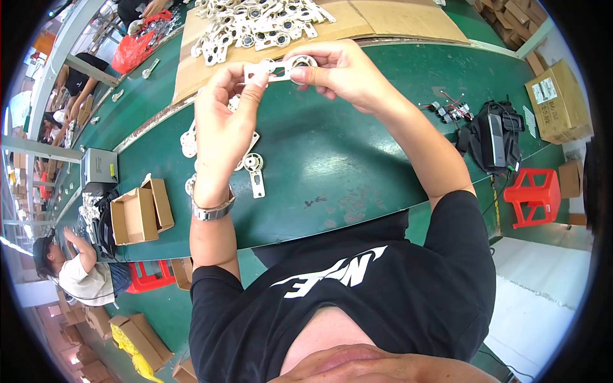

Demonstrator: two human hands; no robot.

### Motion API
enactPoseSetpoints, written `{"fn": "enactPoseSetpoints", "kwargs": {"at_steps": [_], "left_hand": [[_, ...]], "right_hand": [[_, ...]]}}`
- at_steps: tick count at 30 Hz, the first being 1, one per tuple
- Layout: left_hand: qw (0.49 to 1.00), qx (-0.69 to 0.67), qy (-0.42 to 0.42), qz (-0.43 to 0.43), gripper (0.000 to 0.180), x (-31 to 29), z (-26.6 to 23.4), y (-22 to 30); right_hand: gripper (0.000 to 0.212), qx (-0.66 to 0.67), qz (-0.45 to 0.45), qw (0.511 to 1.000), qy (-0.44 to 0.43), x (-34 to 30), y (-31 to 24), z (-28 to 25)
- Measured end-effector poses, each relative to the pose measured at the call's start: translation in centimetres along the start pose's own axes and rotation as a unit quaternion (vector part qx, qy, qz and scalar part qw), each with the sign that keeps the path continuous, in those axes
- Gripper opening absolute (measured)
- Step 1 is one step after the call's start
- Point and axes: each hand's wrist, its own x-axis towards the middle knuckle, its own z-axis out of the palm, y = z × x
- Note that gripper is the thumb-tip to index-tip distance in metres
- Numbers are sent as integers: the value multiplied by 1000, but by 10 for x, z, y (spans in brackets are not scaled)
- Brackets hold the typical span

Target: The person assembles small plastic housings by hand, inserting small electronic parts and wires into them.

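Between my two hands, over the far part of the green table, is a white plastic part (278,71) with a flat slotted arm and a round end with a dark centre. The slotted end is pinched by the thumb and fingers of my left hand (227,112). At the round end, my right hand (341,71) grips with its thumb on the front face. Several similar white parts lie on the table below and beside my left hand, one of them a round-ended piece (254,165); my left hand and forearm hide some of them.
A pile of white parts (262,25) covers the cardboard sheet (389,19) at the back. Cardboard boxes (135,216) stand on the left. To the right are wired components (450,108), a black bag (495,137), a carton (559,102) and a red stool (535,196). Other people work at left.
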Motion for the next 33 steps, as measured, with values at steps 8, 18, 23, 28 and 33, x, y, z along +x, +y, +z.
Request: {"fn": "enactPoseSetpoints", "kwargs": {"at_steps": [8,18,23,28,33], "left_hand": [[991,-126,-2,-37,23,7,-16,-8],[992,-125,-5,-18,19,-4,-6,7],[994,-107,14,-8,18,-6,3,4],[995,-88,42,-2,26,13,-2,-13],[929,369,18,26,20,38,-45,-77]], "right_hand": [[45,80,27,991,-101,-4,-12,-6],[37,7,-41,999,-33,-7,-11,1],[36,-56,-137,989,20,-2,4,2],[30,27,-41,999,1,-4,-14,-4],[32,4,-3,993,121,22,8,-27]]}}
